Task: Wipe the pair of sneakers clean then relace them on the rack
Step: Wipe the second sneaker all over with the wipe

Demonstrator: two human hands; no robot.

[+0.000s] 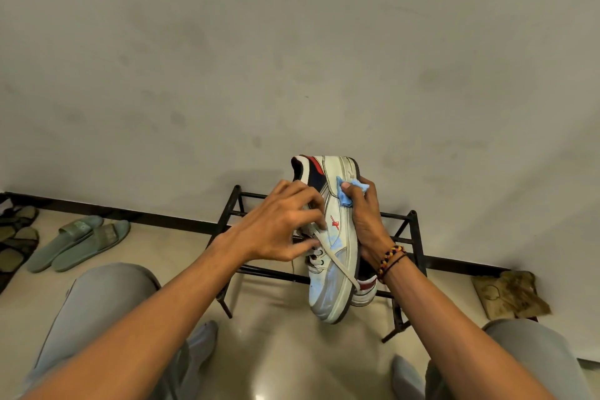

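A white sneaker point(337, 237) with red and navy trim is held up in front of the black metal rack point(415, 237), toe pointing down toward me. My right hand point(367, 221) grips its sole side and pinches a blue cloth point(349, 191) against the upper near the heel. My left hand point(285, 221) curls over the lace area, fingers on the laces point(337, 261), which hang loose. The second sneaker point(365, 292) sits on the rack behind the held one, mostly hidden.
Green slides point(78, 243) and dark sandals point(16, 237) lie on the floor at left. A crumpled brown rag point(509, 295) lies by the wall at right. My knees in grey trousers point(107, 302) frame the tiled floor.
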